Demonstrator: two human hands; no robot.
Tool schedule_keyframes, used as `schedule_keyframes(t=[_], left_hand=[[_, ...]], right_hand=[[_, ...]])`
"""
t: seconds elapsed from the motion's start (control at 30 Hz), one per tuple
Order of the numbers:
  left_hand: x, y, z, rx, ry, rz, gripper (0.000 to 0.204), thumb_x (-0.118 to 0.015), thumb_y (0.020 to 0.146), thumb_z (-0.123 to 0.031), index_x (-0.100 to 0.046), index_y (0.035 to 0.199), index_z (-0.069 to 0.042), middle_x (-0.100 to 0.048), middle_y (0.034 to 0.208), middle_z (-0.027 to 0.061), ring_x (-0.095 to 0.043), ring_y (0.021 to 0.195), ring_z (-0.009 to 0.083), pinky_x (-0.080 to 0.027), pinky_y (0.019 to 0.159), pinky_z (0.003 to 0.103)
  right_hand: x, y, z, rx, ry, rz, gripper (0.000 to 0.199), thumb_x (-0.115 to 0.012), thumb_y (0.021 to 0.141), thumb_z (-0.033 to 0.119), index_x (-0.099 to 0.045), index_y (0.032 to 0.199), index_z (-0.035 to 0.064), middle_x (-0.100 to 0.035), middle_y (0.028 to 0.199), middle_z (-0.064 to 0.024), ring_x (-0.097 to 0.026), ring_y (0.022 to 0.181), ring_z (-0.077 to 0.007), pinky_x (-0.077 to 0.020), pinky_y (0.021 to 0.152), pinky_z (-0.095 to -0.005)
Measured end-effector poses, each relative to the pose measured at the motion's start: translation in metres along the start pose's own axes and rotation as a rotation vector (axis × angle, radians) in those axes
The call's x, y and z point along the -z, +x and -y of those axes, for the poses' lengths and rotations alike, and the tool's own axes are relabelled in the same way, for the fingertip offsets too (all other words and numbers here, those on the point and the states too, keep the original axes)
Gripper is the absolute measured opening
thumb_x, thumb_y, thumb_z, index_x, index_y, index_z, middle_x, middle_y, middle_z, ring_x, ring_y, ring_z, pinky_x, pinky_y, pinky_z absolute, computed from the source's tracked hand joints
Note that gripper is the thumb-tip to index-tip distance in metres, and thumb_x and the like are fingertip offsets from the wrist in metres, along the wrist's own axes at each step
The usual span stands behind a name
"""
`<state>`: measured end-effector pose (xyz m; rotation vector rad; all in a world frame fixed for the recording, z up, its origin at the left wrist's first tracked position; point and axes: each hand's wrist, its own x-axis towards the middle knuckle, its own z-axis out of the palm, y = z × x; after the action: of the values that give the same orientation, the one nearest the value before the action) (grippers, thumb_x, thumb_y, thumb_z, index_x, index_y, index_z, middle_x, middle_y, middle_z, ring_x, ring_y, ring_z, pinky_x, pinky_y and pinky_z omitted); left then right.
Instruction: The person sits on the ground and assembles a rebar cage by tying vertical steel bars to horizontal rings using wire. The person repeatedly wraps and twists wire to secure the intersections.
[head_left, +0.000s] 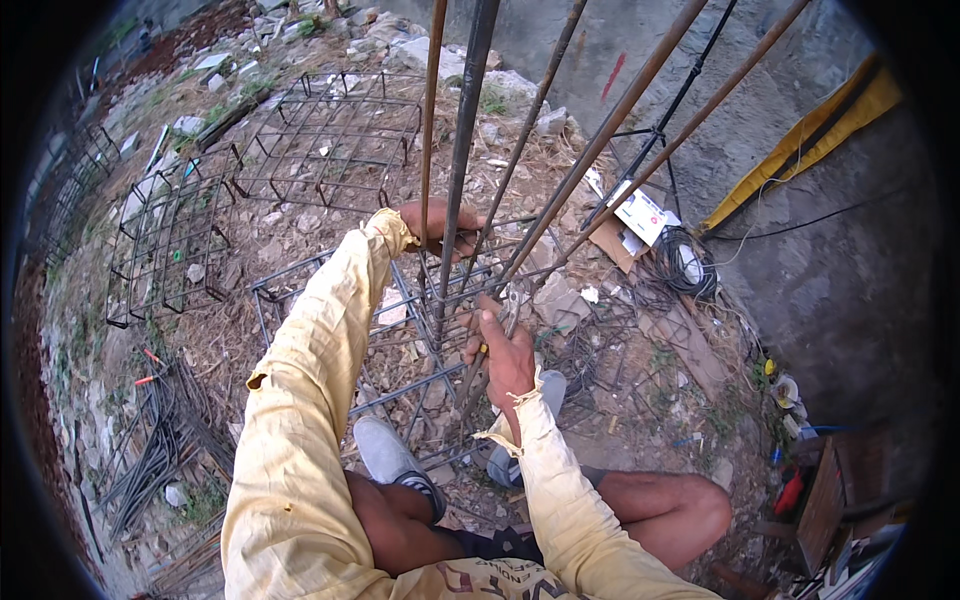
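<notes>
My left hand [435, 226] reaches out in a pale yellow sleeve and grips a thick vertical steel bar [462, 140] of an upright rebar cage [520, 190]. My right hand [503, 352] holds a pair of pliers [513, 300] with a yellow-tipped handle against a square stirrup [455, 290] that wraps the bars. Several long bars rise from the cage toward the top of the view. My feet in grey shoes [390, 455] rest on the lower rungs of the cage.
Two finished rebar cages [330, 140] [170, 245] lie on rubble-strewn ground at the left. Bent stirrups are piled at lower left [150, 460]. Coiled tie wire [685, 262], cardboard and a box sit right of the cage. A yellow sheet [800, 140] hangs against a concrete wall.
</notes>
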<state>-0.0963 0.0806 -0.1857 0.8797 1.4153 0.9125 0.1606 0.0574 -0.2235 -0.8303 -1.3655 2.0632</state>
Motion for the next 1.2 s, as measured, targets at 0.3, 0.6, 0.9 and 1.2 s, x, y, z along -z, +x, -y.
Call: schedule_keyframes(t=[0.3,0.6,0.9,1.2], left_hand=[[-0.007,0.000,-0.002,-0.016,-0.037,0.008,0.027,-0.043,0.102,-0.022,-0.062,0.115,-0.007,-0.055,0.089,-0.0012,-0.063,0.087,0.0096,-0.061,0.074,0.028],[0.013,0.024,0.028,-0.325,0.239,0.065,0.027,-0.055,0.098,-0.016,-0.059,0.123,-0.006,-0.061,0.116,0.0030,-0.064,0.100,0.0170,-0.057,0.087,0.034],[-0.004,0.017,0.015,-0.132,-0.078,0.031,0.033,-0.053,0.099,-0.029,-0.059,0.125,-0.009,-0.064,0.122,0.0014,-0.061,0.107,0.0133,-0.057,0.082,0.032],[-0.014,0.004,0.004,-0.055,-0.095,-0.037,0.030,-0.051,0.100,-0.029,-0.063,0.118,-0.009,-0.065,0.111,-0.0007,-0.061,0.102,0.0099,-0.057,0.080,0.029]], right_hand=[[0.101,-0.072,-0.064,-0.432,-0.116,-0.173,0.025,-0.065,0.090,0.012,-0.055,0.109,-0.0002,-0.060,0.094,-0.0127,-0.065,0.072,-0.0207,-0.0586,0.053,-0.0340],[0.135,-0.105,-0.079,-0.523,-0.011,-0.042,0.035,-0.062,0.089,0.006,-0.048,0.119,-0.0030,-0.059,0.100,-0.0120,-0.066,0.086,-0.0222,-0.0608,0.065,-0.0347],[0.053,-0.053,0.007,-0.039,-0.229,0.233,0.072,-0.069,0.082,0.017,-0.034,0.144,0.0038,-0.049,0.127,-0.0117,-0.052,0.114,-0.0217,-0.0448,0.094,-0.0349],[0.027,-0.021,0.012,0.141,-0.375,0.277,0.079,-0.069,0.081,0.020,-0.031,0.147,-0.0009,-0.051,0.132,-0.0162,-0.049,0.121,-0.0237,-0.0371,0.104,-0.0346]])
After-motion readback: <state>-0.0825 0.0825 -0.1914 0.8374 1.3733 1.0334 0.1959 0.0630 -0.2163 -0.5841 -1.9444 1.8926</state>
